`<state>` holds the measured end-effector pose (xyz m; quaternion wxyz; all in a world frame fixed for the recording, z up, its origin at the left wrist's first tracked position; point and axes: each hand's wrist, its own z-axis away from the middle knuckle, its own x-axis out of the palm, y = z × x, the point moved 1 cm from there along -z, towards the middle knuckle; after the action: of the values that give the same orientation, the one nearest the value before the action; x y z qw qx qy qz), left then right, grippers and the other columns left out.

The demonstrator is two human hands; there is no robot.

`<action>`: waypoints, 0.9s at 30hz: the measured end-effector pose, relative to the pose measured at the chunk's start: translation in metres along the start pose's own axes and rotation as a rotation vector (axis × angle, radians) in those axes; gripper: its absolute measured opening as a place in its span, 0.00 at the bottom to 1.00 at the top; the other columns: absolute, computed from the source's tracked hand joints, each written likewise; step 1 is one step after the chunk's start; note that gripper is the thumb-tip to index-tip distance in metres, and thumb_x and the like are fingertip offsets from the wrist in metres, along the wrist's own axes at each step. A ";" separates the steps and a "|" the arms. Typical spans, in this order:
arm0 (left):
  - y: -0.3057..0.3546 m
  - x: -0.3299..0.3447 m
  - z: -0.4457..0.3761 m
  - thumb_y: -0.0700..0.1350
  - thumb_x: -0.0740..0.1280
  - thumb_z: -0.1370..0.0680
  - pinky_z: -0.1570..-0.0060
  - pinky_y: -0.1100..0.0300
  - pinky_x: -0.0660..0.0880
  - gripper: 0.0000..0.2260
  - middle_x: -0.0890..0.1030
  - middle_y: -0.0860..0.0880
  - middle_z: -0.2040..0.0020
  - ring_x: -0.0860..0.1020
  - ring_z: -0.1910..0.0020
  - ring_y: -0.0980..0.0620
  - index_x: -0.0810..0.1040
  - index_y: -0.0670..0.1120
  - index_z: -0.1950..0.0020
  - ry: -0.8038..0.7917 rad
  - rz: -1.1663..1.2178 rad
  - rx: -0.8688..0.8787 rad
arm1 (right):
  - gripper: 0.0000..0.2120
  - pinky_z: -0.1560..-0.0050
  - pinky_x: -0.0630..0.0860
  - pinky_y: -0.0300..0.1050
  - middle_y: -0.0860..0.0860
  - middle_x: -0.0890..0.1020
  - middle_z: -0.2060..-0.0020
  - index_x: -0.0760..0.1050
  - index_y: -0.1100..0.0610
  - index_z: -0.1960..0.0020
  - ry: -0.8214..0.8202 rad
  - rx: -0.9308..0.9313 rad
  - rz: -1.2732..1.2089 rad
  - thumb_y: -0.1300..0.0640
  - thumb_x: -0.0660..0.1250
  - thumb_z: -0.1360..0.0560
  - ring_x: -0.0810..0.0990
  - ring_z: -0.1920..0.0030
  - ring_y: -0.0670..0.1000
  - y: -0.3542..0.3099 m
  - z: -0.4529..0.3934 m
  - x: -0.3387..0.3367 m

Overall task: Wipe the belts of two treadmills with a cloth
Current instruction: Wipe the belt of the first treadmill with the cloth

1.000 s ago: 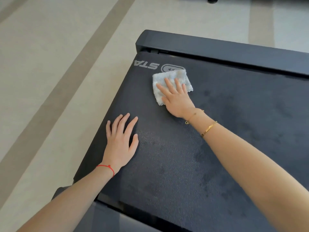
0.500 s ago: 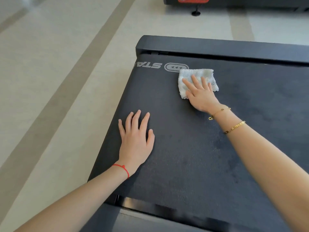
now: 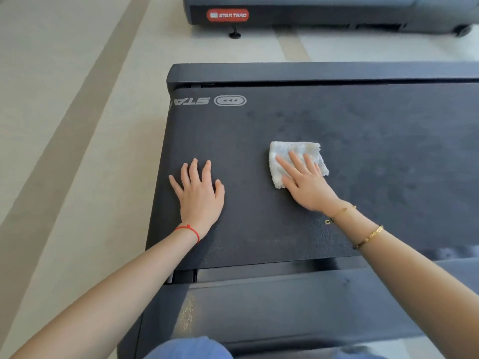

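Right hand (image 3: 308, 185) flat, fingers straight, pressing white cloth (image 3: 295, 159) onto dark treadmill belt (image 3: 375, 151). Left hand (image 3: 199, 195) open, splayed palm-down on belt, left of cloth. Belt print (image 3: 210, 101) reading "STA", inverted. Beyond belt: second treadmill (image 3: 324, 11), red label "STAR TRAC" (image 3: 228, 15).

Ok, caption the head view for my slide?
Right hand presses white cloth on treadmill belt; left hand flat beside it.

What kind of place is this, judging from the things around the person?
Probably a gym or fitness room. The person kneels at a treadmill belt printed with a brand logo, and a second treadmill with a red Star Trac badge stands just beyond, on a pale striped floor.
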<state>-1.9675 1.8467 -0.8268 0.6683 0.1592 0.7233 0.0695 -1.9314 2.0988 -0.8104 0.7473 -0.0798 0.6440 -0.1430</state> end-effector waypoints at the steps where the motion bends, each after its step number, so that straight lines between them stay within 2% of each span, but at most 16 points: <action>1: -0.001 -0.002 0.000 0.51 0.56 0.18 0.26 0.33 0.46 0.24 0.60 0.42 0.22 0.54 0.22 0.40 0.63 0.47 0.22 -0.016 0.004 0.008 | 0.24 0.23 0.39 0.56 0.47 0.46 0.20 0.49 0.39 0.21 0.017 0.051 -0.007 0.50 0.49 0.16 0.41 0.21 0.58 -0.002 0.002 0.000; 4: -0.006 -0.005 0.003 0.52 0.55 0.18 0.25 0.34 0.44 0.25 0.56 0.42 0.20 0.50 0.21 0.40 0.59 0.48 0.21 -0.071 0.001 0.060 | 0.25 0.24 0.38 0.57 0.47 0.46 0.20 0.50 0.40 0.21 0.028 0.069 -0.049 0.51 0.50 0.16 0.40 0.21 0.58 -0.024 0.022 0.010; 8: -0.018 -0.009 0.012 0.53 0.53 0.17 0.24 0.35 0.45 0.25 0.53 0.43 0.19 0.48 0.20 0.41 0.55 0.48 0.20 -0.114 -0.043 0.152 | 0.25 0.24 0.37 0.55 0.44 0.45 0.21 0.48 0.38 0.22 -0.007 -0.067 -0.067 0.51 0.50 0.16 0.38 0.21 0.56 -0.061 0.070 0.030; 14: -0.023 -0.019 0.029 0.51 0.55 0.17 0.24 0.36 0.48 0.24 0.57 0.45 0.20 0.51 0.20 0.42 0.59 0.48 0.21 -0.111 -0.017 0.208 | 0.25 0.23 0.36 0.53 0.41 0.41 0.21 0.44 0.38 0.22 -0.063 -0.207 0.001 0.49 0.48 0.16 0.35 0.22 0.53 -0.091 0.119 0.040; 17: -0.028 -0.019 0.039 0.50 0.56 0.17 0.24 0.38 0.49 0.23 0.60 0.45 0.21 0.54 0.21 0.43 0.62 0.47 0.22 -0.091 -0.002 0.225 | 0.24 0.22 0.38 0.49 0.39 0.44 0.21 0.49 0.36 0.22 -0.080 -0.225 -0.091 0.43 0.49 0.17 0.37 0.21 0.48 -0.088 0.122 0.036; 19: -0.031 -0.020 0.046 0.49 0.58 0.18 0.24 0.39 0.52 0.22 0.63 0.45 0.23 0.58 0.22 0.43 0.65 0.46 0.23 -0.057 0.001 0.242 | 0.23 0.22 0.48 0.48 0.40 0.53 0.22 0.58 0.37 0.24 0.000 -0.198 -0.256 0.40 0.53 0.19 0.47 0.21 0.47 -0.085 0.118 0.026; 21: -0.032 -0.023 0.053 0.47 0.60 0.18 0.25 0.40 0.57 0.21 0.67 0.45 0.25 0.62 0.24 0.43 0.69 0.45 0.25 -0.044 0.011 0.252 | 0.24 0.25 0.58 0.47 0.43 0.62 0.25 0.64 0.43 0.26 0.193 -0.132 -0.340 0.42 0.60 0.20 0.58 0.25 0.47 -0.074 0.110 0.016; 23: -0.032 -0.025 0.060 0.45 0.62 0.20 0.26 0.42 0.61 0.20 0.71 0.44 0.27 0.66 0.26 0.43 0.72 0.44 0.28 -0.025 0.036 0.257 | 0.29 0.26 0.60 0.48 0.47 0.64 0.26 0.64 0.51 0.25 0.302 -0.022 -0.286 0.43 0.64 0.22 0.60 0.27 0.50 -0.062 0.100 0.009; 25: -0.031 -0.028 0.067 0.43 0.64 0.20 0.28 0.44 0.63 0.18 0.73 0.44 0.29 0.68 0.28 0.43 0.74 0.43 0.30 -0.014 0.045 0.263 | 0.35 0.25 0.58 0.50 0.49 0.61 0.24 0.61 0.55 0.23 0.230 0.089 -0.221 0.40 0.65 0.24 0.57 0.25 0.52 -0.053 0.089 0.008; 27: -0.030 -0.031 0.071 0.42 0.64 0.21 0.28 0.44 0.65 0.18 0.74 0.45 0.31 0.69 0.29 0.43 0.75 0.43 0.31 -0.012 0.053 0.266 | 0.36 0.24 0.55 0.52 0.51 0.60 0.24 0.62 0.56 0.24 0.162 0.110 -0.162 0.37 0.65 0.25 0.55 0.24 0.53 -0.049 0.083 0.015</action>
<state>-1.8995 1.8002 -0.8140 0.6435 0.2657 0.7178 -0.0102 -1.8535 2.0423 -0.7963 0.6821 -0.0786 0.6848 -0.2441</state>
